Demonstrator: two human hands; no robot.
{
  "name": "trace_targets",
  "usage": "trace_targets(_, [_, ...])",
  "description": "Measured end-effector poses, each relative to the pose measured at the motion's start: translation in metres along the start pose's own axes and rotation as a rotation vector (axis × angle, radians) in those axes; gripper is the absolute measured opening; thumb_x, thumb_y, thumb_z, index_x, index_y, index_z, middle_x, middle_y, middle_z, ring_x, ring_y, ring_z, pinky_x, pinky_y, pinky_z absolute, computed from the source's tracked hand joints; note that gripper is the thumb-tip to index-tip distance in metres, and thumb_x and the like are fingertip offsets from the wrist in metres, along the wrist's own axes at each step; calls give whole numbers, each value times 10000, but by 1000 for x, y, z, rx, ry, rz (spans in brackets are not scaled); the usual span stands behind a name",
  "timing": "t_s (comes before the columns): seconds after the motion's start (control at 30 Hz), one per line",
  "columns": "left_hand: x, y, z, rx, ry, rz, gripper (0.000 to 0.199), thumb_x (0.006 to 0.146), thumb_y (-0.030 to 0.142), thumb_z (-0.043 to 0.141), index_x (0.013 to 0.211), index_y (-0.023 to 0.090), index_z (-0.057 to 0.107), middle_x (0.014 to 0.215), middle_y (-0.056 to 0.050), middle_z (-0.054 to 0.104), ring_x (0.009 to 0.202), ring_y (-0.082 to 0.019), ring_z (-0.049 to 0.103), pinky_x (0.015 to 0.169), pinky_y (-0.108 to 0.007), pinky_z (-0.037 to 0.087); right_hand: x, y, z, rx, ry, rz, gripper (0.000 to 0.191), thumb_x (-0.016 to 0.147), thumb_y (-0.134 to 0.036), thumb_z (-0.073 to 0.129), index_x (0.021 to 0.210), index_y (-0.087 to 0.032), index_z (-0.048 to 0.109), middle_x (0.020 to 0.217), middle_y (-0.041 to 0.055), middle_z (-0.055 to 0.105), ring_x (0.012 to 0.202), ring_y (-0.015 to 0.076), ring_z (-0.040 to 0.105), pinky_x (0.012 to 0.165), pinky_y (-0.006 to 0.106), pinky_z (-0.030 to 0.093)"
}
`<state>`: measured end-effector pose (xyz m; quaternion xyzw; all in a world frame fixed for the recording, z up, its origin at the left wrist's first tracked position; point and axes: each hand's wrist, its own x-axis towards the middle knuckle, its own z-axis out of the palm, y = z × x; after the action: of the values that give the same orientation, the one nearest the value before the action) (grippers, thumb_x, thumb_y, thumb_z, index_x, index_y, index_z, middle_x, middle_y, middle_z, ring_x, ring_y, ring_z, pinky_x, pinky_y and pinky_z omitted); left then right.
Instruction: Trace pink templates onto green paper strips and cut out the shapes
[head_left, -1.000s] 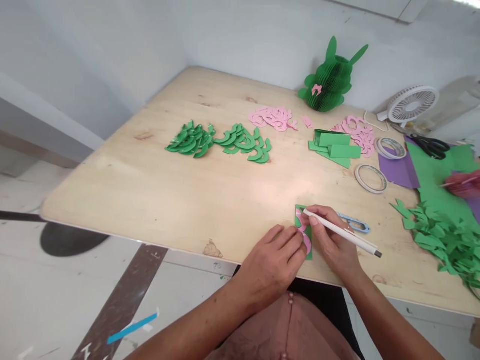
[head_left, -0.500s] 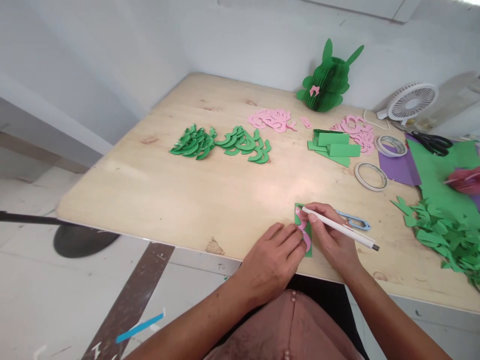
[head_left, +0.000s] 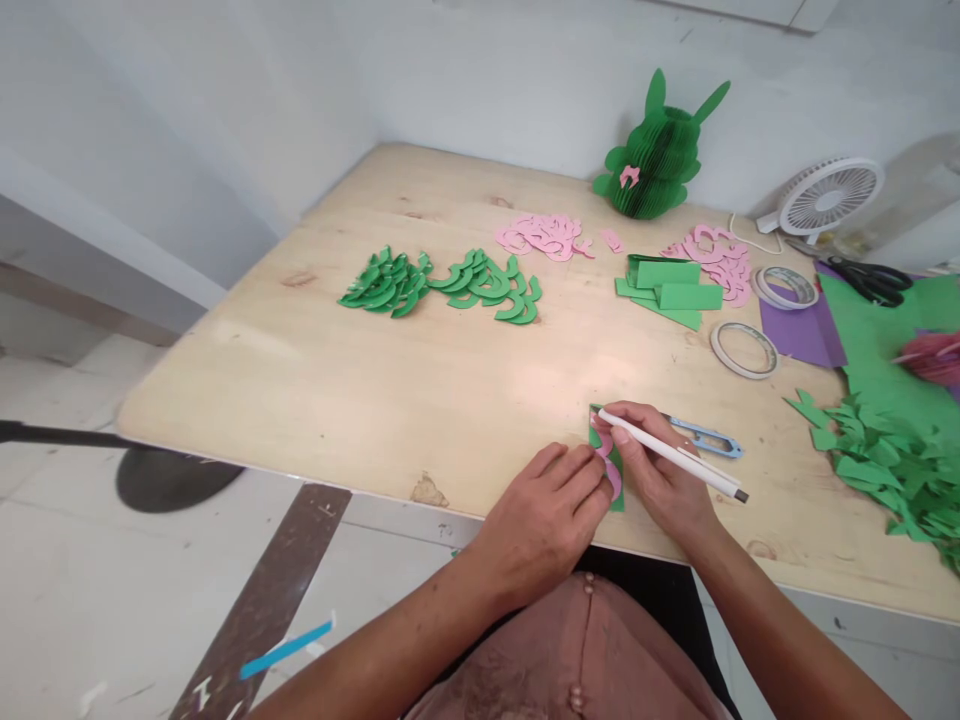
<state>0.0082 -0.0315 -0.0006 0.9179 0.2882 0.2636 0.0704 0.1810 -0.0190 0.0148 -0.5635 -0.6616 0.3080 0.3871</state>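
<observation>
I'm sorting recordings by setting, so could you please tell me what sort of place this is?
Probably a papercraft workspace, though I cannot tell if at home or in a workshop: the wooden table holds a heap of cut green paper, scissors and a pleated green paper figure.

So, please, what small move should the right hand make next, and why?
Probably the right hand should guide the white pen a little along the edge of the pink shape. The pen's tip is near this shape's upper end, the shape lies on green paper, and the left hand seems to steady both.
</observation>
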Motion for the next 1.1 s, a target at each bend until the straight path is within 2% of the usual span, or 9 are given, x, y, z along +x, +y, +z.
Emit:
trace_targets(0.7, [0, 3, -2, 26, -1, -7, 252, 907, 119, 448, 1118, 118, 585, 1126, -121, 643, 1185, -240, 533, 987, -412, 427, 1, -3, 2, -68, 9, -11, 153, 934, -266, 506, 1058, -228, 586, 987, 42, 693, 888, 170, 660, 763, 286, 509])
trace_targets(1.1, [-6, 10, 4, 108, 48, -41, 265, 886, 100, 449, 1105, 99, 599, 1196, -133, 638, 1215, -242, 527, 1074, -427, 360, 2, 0, 3, -78, 10, -44, 155, 938, -268, 498, 1066, -226, 576, 985, 43, 690, 895, 178, 654, 779, 297, 500])
